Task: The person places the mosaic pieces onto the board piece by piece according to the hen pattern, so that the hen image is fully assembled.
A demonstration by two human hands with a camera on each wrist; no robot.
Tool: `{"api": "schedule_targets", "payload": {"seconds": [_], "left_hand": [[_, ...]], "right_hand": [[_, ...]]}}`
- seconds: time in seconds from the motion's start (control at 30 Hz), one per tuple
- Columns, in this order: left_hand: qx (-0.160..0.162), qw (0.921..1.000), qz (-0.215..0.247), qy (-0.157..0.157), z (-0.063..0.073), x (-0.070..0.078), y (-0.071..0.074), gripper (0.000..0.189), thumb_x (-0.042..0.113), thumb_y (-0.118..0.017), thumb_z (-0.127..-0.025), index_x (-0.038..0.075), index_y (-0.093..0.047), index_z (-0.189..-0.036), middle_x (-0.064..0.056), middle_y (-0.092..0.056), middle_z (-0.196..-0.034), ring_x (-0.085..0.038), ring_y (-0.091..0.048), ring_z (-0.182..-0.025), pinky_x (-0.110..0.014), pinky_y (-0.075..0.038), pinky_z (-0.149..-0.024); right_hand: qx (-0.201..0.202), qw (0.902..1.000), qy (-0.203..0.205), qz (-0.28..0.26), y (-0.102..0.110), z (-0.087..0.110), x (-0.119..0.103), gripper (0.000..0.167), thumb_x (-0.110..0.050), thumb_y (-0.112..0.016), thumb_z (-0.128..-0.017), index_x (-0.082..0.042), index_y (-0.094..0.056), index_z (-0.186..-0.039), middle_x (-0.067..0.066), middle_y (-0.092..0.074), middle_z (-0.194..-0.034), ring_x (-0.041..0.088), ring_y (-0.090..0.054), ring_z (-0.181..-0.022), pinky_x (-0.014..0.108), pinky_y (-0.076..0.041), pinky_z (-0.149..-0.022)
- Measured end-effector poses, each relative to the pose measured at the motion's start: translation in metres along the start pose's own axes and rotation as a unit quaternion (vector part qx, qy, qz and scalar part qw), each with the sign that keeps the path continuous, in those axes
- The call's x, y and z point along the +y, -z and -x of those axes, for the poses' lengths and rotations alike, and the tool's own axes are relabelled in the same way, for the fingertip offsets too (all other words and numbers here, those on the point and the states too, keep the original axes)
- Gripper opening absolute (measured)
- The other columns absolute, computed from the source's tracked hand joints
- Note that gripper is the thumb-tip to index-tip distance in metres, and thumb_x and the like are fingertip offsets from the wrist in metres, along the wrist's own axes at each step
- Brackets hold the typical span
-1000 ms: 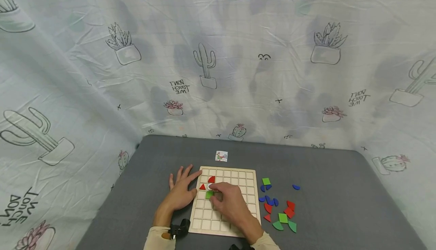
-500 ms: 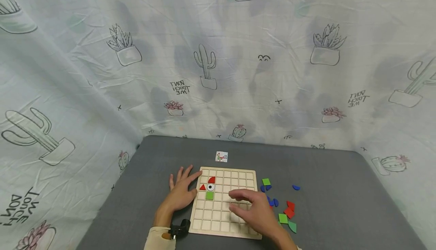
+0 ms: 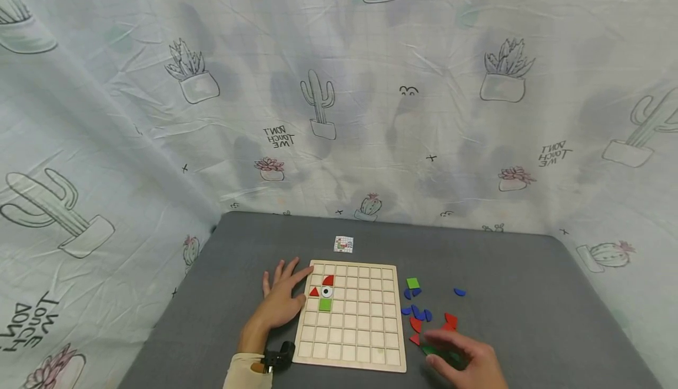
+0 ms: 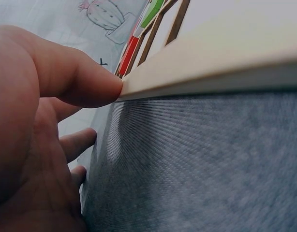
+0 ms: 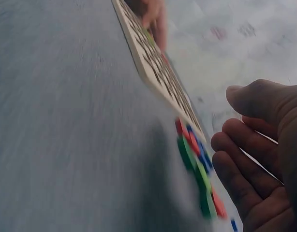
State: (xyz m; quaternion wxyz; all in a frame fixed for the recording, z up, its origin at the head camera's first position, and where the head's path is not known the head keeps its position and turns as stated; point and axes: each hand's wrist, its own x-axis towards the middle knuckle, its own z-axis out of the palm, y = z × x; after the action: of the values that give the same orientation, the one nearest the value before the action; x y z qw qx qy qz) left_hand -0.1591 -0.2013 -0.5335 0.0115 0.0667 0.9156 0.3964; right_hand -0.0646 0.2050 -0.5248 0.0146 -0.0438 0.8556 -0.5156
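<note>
A wooden grid board (image 3: 365,324) lies on the table. In its upper left cells sit a red quarter-circle (image 3: 328,281), a red triangle (image 3: 315,291), a white eye disc (image 3: 326,292) and a green square (image 3: 325,305). My left hand (image 3: 283,303) is spread along the board's left edge; in the left wrist view its thumb (image 4: 97,87) touches the rim. My right hand (image 3: 466,356) hovers over the loose pieces right of the board, thumb and fingers apart, nothing between them. It partly hides dark green pieces (image 3: 430,350).
Loose blue pieces (image 3: 416,312), red pieces (image 3: 415,324) and a green square (image 3: 412,283) lie right of the board. One blue piece (image 3: 459,292) lies apart. A small pattern card (image 3: 343,244) is behind the board. A printed curtain (image 3: 339,83) hangs at the table's back.
My right hand has let go of the white eye disc, leaving it on the board, and moved right over the loose pieces. My left hand stays at the board's edge.
</note>
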Motion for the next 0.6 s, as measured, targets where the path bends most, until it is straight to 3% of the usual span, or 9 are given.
{"api": "schedule_targets", "payload": {"seconds": [0.13, 0.23, 0.43, 0.6], "left_hand": [[-0.003, 1.0000, 0.003, 0.001, 0.000, 0.000, 0.001, 0.066, 0.000, -0.065, -0.094, 0.016, -0.062, -0.157, -0.023, -0.029, -0.179, -0.054, -0.005, -0.168, -0.076, 0.016, -0.127], [-0.007, 1.0000, 0.000, 0.004, 0.000, -0.001, 0.002, 0.066, 0.000, -0.064, -0.094, 0.016, -0.061, -0.158, -0.023, -0.028, -0.179, -0.053, -0.004, -0.168, -0.075, 0.017, -0.127], [-0.010, 0.9999, -0.002, 0.003, 0.002, -0.001, 0.002, 0.066, 0.000, -0.064, -0.094, 0.016, -0.060, -0.159, -0.023, -0.028, -0.179, -0.053, -0.004, -0.169, -0.075, 0.017, -0.127], [-0.009, 0.9999, -0.002, 0.003, 0.001, -0.001, 0.002, 0.067, 0.000, -0.064, -0.094, 0.016, -0.061, -0.159, -0.023, -0.028, -0.179, -0.053, -0.004, -0.169, -0.075, 0.017, -0.127]], "right_hand": [[0.052, 0.9965, -0.065, 0.000, 0.013, 0.012, 0.007, 0.035, -0.014, -0.095, -0.084, -0.010, -0.083, -0.117, 0.004, -0.084, -0.111, 0.004, -0.079, -0.094, 0.021, -0.064, -0.083], [0.081, 0.9930, -0.085, 0.016, 0.021, 0.018, 0.012, 0.034, -0.015, -0.095, -0.083, -0.010, -0.084, -0.115, 0.003, -0.084, -0.109, 0.004, -0.079, -0.092, 0.021, -0.064, -0.081], [0.086, 0.9890, -0.099, 0.067, 0.034, 0.022, 0.022, 0.035, -0.024, -0.096, -0.084, -0.012, -0.084, -0.115, 0.000, -0.085, -0.107, 0.000, -0.077, -0.089, 0.020, -0.063, -0.079], [0.085, 0.9874, -0.084, 0.104, 0.037, 0.023, 0.029, 0.035, -0.025, -0.097, -0.082, -0.015, -0.085, -0.114, -0.004, -0.085, -0.106, -0.003, -0.075, -0.089, 0.020, -0.063, -0.079]]}}
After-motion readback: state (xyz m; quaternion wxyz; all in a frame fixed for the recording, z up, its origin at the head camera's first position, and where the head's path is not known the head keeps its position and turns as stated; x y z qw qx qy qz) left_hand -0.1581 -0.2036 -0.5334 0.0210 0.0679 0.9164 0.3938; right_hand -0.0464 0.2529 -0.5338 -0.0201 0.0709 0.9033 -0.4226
